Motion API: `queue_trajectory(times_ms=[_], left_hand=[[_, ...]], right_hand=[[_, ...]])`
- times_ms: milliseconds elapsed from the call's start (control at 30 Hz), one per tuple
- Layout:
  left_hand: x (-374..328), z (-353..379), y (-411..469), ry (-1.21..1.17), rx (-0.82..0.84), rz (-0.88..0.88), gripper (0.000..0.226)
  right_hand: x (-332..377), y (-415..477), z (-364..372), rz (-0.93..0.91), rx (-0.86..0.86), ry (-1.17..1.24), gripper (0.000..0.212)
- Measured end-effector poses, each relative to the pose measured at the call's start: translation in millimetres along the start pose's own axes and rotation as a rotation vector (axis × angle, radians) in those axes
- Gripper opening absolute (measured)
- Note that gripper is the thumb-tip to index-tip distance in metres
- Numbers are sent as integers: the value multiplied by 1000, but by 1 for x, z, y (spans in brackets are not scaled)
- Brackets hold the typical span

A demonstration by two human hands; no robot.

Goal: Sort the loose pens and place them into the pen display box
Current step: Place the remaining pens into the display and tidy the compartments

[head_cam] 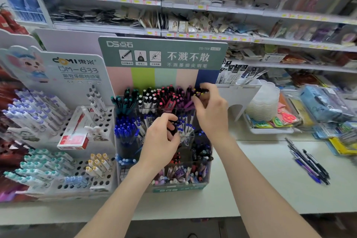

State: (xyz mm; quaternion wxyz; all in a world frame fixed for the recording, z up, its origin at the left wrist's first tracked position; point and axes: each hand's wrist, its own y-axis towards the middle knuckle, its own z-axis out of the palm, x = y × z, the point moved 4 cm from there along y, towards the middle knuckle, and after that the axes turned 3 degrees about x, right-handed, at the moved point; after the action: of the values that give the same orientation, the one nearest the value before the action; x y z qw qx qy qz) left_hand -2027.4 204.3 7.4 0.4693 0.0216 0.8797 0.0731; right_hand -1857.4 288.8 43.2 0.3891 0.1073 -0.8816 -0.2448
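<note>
The tiered pen display box [174, 187] with a green header card stands at the centre of the counter, its clear compartments packed with teal, white, red, purple and blue pens. My right hand [210, 110] reaches into the top right compartment, fingers curled round dark pens with yellow tips [201, 92]. My left hand [161, 139] is over the middle row, fingers curled on a dark pen [172, 128] among white and blue ones. Several loose dark and purple pens [309, 164] lie on the counter at the right.
A white pen stand [77, 118] with holes, pastel pens and a red box sits left of the display. Right of it are a white card stand [239, 94], a stack of clear cups [264, 102] and packaged goods. Store shelves fill the background.
</note>
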Motion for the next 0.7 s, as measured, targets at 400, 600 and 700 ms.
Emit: queue_trajectory(times_ms=[400,600,700], left_hand=[[1,5,-1,-7,5,115,34],[-20,37,-16,2,74,260,20],[-34,72,-25,28,213,318,13]], right_hand=[[23,-42,-3,-61,79,-119,43],[1,-106,-47,236,-26,-13,28],[-39,-142,-65,461,74,12,29]])
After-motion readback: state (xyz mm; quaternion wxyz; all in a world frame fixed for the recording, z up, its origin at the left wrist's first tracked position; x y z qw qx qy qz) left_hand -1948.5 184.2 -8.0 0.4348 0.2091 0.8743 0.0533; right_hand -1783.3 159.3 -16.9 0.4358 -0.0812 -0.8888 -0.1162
